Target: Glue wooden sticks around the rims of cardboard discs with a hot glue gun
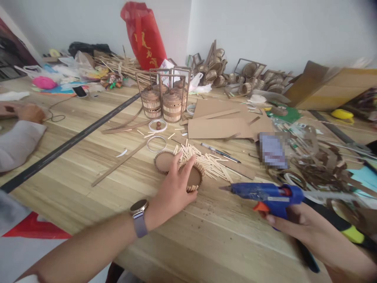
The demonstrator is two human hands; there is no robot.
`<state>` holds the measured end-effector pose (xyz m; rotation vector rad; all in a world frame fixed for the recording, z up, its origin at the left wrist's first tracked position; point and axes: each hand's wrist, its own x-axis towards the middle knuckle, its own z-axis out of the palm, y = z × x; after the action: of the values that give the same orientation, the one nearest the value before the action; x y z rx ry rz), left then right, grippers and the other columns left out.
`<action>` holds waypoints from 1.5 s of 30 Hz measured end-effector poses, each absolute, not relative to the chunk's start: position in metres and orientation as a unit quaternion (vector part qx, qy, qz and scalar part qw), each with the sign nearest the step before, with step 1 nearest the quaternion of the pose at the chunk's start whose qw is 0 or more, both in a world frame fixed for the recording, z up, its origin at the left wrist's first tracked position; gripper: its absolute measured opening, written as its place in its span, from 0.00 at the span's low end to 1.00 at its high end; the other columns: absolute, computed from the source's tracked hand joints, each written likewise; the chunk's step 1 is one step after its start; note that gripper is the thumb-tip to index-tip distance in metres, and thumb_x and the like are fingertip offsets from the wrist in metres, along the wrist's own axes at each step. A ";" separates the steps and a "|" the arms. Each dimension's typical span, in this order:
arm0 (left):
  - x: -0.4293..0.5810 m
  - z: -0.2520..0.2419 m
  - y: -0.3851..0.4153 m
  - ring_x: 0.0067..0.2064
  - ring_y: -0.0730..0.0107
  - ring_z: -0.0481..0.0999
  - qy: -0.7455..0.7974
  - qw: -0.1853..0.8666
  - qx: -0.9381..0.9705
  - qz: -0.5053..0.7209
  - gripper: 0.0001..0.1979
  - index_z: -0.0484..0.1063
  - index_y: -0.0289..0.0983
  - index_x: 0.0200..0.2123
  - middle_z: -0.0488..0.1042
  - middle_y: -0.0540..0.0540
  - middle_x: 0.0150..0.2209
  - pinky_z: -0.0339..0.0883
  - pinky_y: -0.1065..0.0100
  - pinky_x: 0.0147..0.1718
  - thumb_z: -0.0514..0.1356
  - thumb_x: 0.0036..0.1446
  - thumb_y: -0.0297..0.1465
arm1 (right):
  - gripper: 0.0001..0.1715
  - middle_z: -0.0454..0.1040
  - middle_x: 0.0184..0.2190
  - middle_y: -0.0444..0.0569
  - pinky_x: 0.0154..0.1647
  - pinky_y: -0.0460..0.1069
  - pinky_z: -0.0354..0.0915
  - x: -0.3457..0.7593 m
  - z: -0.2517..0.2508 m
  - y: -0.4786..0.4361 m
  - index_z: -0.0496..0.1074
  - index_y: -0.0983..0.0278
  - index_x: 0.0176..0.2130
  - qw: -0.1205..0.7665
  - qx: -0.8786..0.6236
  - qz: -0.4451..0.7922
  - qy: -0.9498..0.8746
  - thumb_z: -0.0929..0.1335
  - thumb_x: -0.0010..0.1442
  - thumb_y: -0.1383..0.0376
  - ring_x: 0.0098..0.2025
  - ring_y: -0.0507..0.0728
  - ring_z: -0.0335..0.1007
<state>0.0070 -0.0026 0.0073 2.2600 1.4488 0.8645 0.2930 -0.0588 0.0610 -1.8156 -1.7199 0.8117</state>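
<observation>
On a wooden table, a round container, partly hidden behind the left hand, gripped between thumb and fingers. Beside it, a shallow round tray and loose sticks. In the right hand, a glue gun, covering some fingers. Beyond, a white ring around two brown beads; lidded baskets with hidden contents; rightward, a pixelated patch.

From the head, the view looks forward and down, close over the table.
</observation>
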 end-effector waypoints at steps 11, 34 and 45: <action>0.007 0.006 -0.003 0.62 0.42 0.61 0.504 0.154 0.795 0.299 0.50 0.43 0.45 0.67 0.39 0.35 0.67 0.71 0.51 0.51 0.67 0.46 0.22 | 0.20 0.81 0.33 0.50 0.37 0.52 0.74 0.251 0.032 -0.037 0.79 0.60 0.36 0.261 -0.579 0.377 -0.674 0.69 0.54 0.48 0.35 0.61 0.77; 0.008 0.011 -0.004 0.63 0.42 0.61 0.520 0.151 0.791 0.286 0.50 0.45 0.47 0.66 0.42 0.37 0.66 0.71 0.51 0.51 0.68 0.45 0.22 | 0.12 0.72 0.25 0.44 0.28 0.48 0.68 0.236 0.016 -0.051 0.70 0.59 0.28 0.285 -0.545 0.230 -0.754 0.69 0.58 0.55 0.27 0.56 0.71; 0.007 0.009 -0.003 0.63 0.42 0.60 0.519 0.155 0.789 0.291 0.50 0.45 0.48 0.66 0.42 0.38 0.66 0.71 0.52 0.51 0.68 0.45 0.22 | 0.13 0.71 0.26 0.44 0.29 0.48 0.66 0.233 0.015 -0.051 0.68 0.59 0.29 0.274 -0.541 0.213 -0.767 0.68 0.60 0.54 0.29 0.56 0.70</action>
<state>0.0074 -0.0034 0.0092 2.2604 1.4870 0.8329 0.2331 -0.0512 0.0146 -1.4542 -2.0620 0.5731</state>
